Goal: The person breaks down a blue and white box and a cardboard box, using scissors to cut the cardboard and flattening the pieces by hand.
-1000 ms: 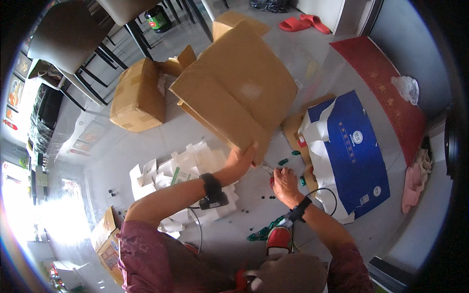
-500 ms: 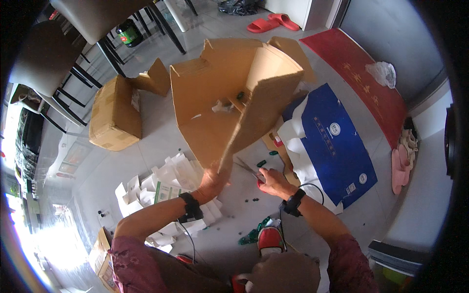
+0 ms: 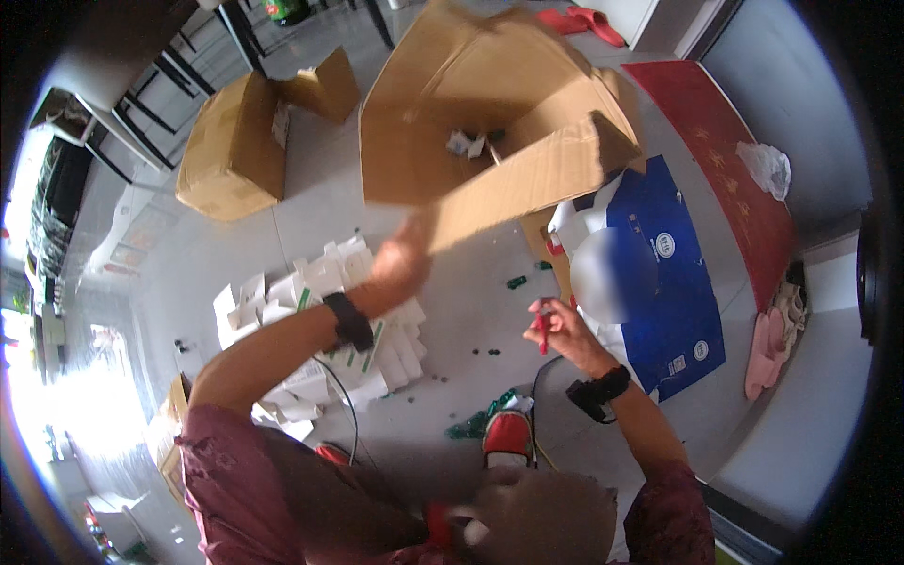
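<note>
A large open cardboard box (image 3: 405,141) stands tilted before me, with small white scraps (image 3: 464,144) inside. My left hand (image 3: 400,266), smeared by motion, closes on the near corner of its flap (image 3: 527,188). Off to the right, apart from the box, my right hand (image 3: 570,331) grips red-handled scissors (image 3: 542,333); their blades are hard to make out. Small green shiny pieces (image 3: 516,282) lie on the floor between the box and my right hand.
White folded cartons (image 3: 259,306) are heaped at left. A smaller cardboard box (image 3: 231,151) stands behind them. A blue-and-white carton (image 3: 673,282) lies at right beside a red mat (image 3: 720,179). Green wrappers (image 3: 480,422) lie by my red shoe (image 3: 508,435).
My left hand has swung the box upward and away, turning its flap. The scissors have drawn back from the box edge, to the right, and now point differently in my right hand.
</note>
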`<state>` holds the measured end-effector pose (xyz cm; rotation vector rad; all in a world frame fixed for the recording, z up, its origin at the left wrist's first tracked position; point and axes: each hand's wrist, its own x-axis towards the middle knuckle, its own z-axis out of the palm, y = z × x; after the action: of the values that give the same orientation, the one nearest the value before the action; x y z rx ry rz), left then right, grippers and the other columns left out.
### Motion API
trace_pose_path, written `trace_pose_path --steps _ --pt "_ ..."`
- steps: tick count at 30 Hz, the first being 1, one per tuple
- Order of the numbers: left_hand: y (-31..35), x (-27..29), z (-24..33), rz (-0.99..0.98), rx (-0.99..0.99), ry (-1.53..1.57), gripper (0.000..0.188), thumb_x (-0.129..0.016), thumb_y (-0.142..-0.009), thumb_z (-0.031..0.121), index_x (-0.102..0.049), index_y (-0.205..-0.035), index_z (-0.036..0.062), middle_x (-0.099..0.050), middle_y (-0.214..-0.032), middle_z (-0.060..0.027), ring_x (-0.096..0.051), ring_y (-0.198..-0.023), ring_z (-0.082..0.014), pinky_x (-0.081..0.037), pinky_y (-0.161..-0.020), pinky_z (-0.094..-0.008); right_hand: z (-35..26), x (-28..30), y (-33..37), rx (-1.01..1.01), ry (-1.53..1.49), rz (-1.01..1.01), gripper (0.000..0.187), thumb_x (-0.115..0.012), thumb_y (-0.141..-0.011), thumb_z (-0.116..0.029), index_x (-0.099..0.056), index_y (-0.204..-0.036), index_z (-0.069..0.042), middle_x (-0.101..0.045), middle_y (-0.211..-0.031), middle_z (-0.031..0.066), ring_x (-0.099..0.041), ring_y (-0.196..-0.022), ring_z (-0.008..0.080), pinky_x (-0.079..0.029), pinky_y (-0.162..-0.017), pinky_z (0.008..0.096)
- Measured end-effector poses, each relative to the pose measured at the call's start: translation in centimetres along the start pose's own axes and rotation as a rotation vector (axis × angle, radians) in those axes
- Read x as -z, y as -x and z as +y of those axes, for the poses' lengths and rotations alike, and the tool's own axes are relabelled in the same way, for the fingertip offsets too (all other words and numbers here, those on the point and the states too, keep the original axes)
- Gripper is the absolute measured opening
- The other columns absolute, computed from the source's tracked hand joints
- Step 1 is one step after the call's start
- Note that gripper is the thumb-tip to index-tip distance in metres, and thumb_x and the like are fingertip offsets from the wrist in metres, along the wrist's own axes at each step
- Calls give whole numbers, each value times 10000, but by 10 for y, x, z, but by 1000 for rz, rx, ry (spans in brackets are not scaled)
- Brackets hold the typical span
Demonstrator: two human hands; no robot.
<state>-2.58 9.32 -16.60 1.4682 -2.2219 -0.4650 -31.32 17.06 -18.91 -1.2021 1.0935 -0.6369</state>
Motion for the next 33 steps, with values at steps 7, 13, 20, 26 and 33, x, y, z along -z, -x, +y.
trace_pose_path --steps 7,13,20,26,33 --pt "-40 45 23 68 5 -189 461 -469 -704 -59 -348 -1149 -71 -463 -1052 -257 -492 -932 -404 -442 -782 -444 -50 31 40 69 401 117 241 -595 -802 -170 -457 -974 -73 -490 -740 28 -498 -586 86 -406 -468 197" --pt "-30 31 104 -417 31 -351 406 -499 -747 53 -339 -1072 -129 -471 -905 -252 -574 -750 -376 -514 -571 -390 -44 37 6 115 -441 276 203 -497 -877 -239 -458 -1012 -92 -530 -818 54 -559 -720 113 -461 -601 233" --pt "-21 22 108 -364 -526 172 540 -510 -745 57 -269 -1208 -83 -436 -1110 -271 -578 -829 -334 -514 -656 -403 -32 66 -61 462 -476 348 337 -521 -856 -158 -392 -1150 -54 -545 -985 44 -552 -821 127 -472 -760 324" --pt "-33 76 73 -297 -637 -335 649 -540 -673 27 -306 -1278 12 -386 -1277 -159 -429 -1133 -268 -401 -901 -411 -75 54 -76 -39 -561 346 194 -526 -848 -245 -510 -849 -51 -570 -686 64 -526 -538 115 -394 -467 223" --pt "-51 63 26 -230 -422 -591 314 -554 -660 57 -581 -973 46 -588 -972 -106 -573 -861 -247 -449 -778 -380 -53 28 -32 -159 -282 355 267 -548 -838 -312 -516 -865 -48 -579 -674 40 -540 -534 84 -410 -420 193"
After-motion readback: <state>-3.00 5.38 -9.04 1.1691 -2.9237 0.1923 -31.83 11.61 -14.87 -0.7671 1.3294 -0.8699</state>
